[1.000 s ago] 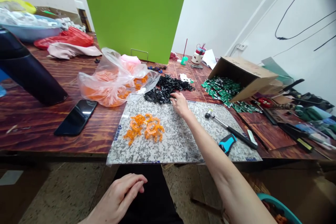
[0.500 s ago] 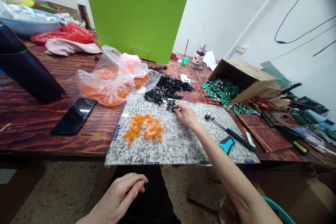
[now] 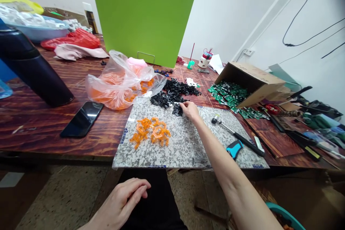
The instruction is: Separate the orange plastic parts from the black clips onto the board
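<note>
Black plastic parts [image 3: 176, 109] lie heaped at the top edge of a speckled stone slab [image 3: 172, 154], which appears to serve as a flat work surface. The right hand [image 3: 190, 110] reaches the heap, fingers curled downward; a pinch cannot be confirmed. The left hand [image 3: 121, 197] rests below the counter [image 3: 32, 125], fingers loosely together, clear of the work.

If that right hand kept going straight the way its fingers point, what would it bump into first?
The right hand would first meet the small clump of black plastic parts at its fingertips. The fingers may already be touching it, though depth is hard to judge from this view.
</note>
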`<state>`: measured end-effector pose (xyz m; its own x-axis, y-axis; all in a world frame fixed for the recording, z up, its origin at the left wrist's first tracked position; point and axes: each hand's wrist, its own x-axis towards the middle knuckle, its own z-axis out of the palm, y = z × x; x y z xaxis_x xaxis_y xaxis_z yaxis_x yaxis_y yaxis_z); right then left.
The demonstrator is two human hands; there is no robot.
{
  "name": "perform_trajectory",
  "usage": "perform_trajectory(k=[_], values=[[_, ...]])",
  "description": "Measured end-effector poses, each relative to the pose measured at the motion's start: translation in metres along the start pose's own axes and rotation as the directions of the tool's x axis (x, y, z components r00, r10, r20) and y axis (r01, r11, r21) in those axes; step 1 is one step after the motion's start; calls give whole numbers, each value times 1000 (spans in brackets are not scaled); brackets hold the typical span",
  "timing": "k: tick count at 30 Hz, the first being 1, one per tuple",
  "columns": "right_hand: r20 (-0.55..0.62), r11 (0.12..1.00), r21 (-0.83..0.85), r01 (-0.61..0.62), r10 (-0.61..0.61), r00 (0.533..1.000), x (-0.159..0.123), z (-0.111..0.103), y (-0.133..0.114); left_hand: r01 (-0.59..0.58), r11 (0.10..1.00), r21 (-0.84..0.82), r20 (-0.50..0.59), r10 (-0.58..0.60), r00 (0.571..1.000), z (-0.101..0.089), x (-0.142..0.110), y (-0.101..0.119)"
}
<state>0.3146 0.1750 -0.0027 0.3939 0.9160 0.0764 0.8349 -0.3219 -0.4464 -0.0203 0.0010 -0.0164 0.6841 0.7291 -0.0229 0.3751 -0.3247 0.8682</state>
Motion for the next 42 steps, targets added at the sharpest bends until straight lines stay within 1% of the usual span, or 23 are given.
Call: perform_trajectory(k=[4,8,14,18,22,26,30,33,36,38,40,41,42], values=[[26,999,43,18,-19,999,4,2,-3,26,999,-20,7,-26,1000,-4,0,5],[35,996,62,59,-61,998,-1,-2,-2,50,997,-57,19,-49,999,-8,5,13],[-3,992,22,127,-127,992,-14,-10,-4,64,993,-96,39,-60,997,-9,11,22],[-30,989,-33,144,-145,989,-21,-5,-14,80,991,-104,43,-76,996,-11,10,25],[-36,987,-70,143,-146,989,-25,3,-24,100,989,-111,37,-97,995,-17,11,29],[-52,974,-58,220,-224,973,-34,0,-23,107,980,-170,35,-102,994,-20,15,32],[-106,940,-9,341,-340,934,-48,-13,-15,127,952,-279,28,-124,992,-18,21,35],[-148,900,38,434,-425,893,-74,-27,-18,137,911,-388,12,-143,990,-14,28,36],[-153,842,87,533,-518,842,-122,-40,-29,126,855,-502,-43,-170,984,-9,36,36],[-128,784,114,610,-598,791,-161,-45,-37,118,810,-574,-56,-183,981,-4,41,36],[-99,707,113,698,-691,716,-197,-45,-42,124,783,-610,-47,-191,980,2,44,37],[-85,679,100,727,-722,686,-211,-44,-43,131,777,-616,-42,-198,979,6,44,38],[-72,663,82,744,-740,668,-223,-42,-43,142,773,-618,-37,-209,977,9,44,39]])
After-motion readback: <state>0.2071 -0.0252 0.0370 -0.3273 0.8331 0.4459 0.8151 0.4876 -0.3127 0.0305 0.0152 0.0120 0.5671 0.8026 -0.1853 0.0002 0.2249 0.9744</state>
